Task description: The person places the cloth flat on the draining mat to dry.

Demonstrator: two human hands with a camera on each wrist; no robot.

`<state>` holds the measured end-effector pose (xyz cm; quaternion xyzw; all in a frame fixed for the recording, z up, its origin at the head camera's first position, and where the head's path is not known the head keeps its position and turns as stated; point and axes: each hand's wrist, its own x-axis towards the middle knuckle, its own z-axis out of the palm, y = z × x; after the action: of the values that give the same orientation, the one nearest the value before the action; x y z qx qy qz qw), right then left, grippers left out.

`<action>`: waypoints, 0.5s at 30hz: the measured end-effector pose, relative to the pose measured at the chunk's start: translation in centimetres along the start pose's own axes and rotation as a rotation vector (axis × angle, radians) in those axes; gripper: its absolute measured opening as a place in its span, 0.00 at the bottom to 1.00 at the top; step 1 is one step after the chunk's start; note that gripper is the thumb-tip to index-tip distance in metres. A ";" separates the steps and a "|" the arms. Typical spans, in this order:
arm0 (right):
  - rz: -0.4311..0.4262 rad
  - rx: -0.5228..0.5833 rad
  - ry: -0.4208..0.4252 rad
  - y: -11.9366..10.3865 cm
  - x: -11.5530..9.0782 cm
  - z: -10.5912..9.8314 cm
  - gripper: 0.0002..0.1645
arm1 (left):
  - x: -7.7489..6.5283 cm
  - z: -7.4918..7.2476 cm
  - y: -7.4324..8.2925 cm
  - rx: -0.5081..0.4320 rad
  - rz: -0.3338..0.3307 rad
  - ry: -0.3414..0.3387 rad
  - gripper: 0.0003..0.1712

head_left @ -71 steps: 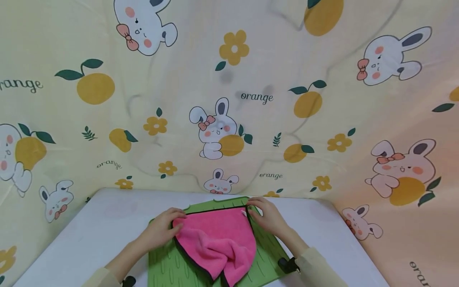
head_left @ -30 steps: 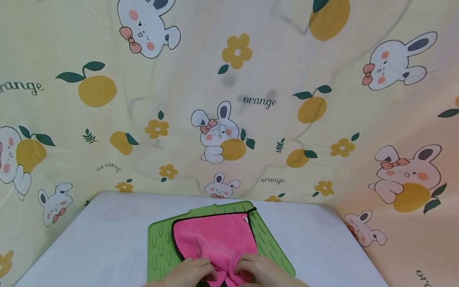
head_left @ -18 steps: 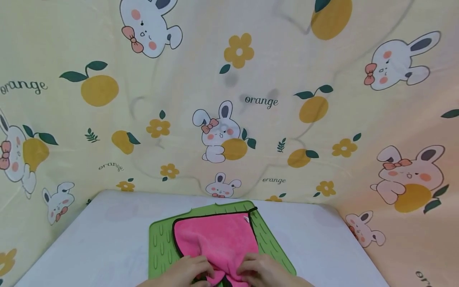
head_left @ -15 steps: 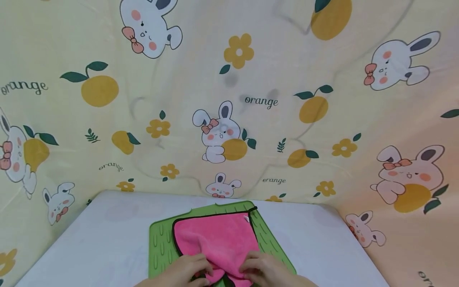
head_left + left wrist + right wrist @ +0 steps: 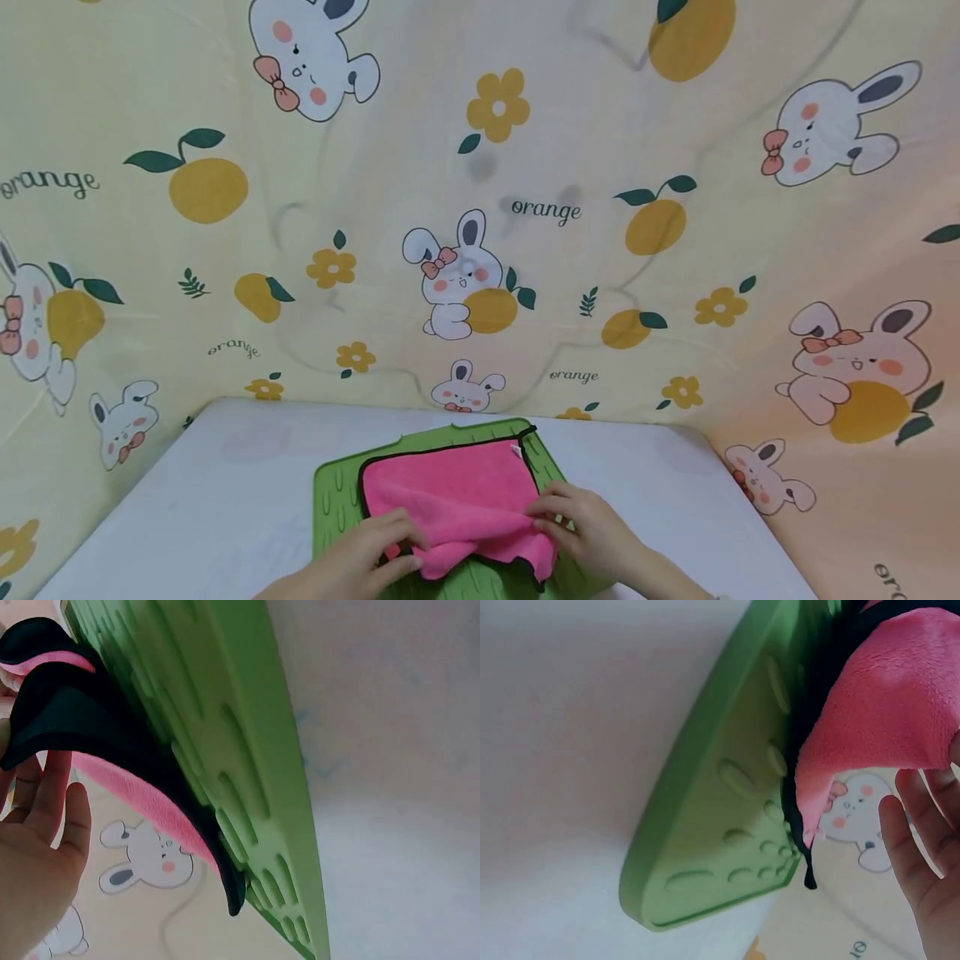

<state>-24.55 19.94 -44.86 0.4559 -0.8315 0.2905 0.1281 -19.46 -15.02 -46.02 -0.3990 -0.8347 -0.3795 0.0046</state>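
A pink towel [image 5: 457,479] with black edging lies on a green ribbed mat [image 5: 333,492]. Its far part is flat, while the near part is raised into folds between my hands. My left hand [image 5: 367,546] pinches the near left part; in the left wrist view the fingers of that hand [image 5: 41,859] reach under the towel's lifted dark edge. With my right hand [image 5: 588,529] I pinch a raised fold on the right side. Seen from the right wrist, pink cloth [image 5: 885,697] arches up from the mat to that hand's fingertips, which are partly out of frame.
The mat sits on a white table [image 5: 202,500], with table surface on both sides. Behind it hangs a curtain [image 5: 375,167] printed with rabbits and oranges. A small white tag [image 5: 517,451] and a black loop [image 5: 529,430] mark the towel's far right corner.
From the towel's far corners, both hands came to its near part and gathered it. Since half a second ago the right hand has moved up and right, lifting and spreading the near folds.
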 end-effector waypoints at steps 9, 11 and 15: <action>0.100 -0.012 -0.014 1.5 0.7 0.0 0.11 | -0.7 -0.7 -1.2 0.038 -0.057 0.010 0.07; 0.125 -0.009 -0.031 2.1 0.8 0.3 0.11 | -0.8 -0.6 -1.6 0.072 -0.059 0.009 0.06; 0.181 -0.001 -0.083 3.3 0.6 1.3 0.12 | -0.9 -0.3 -2.3 0.140 -0.079 -0.027 0.06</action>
<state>-27.57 20.16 -46.88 0.3906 -0.8740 0.2811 0.0671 -20.50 -16.71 -47.57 -0.3696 -0.8742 -0.3148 0.0062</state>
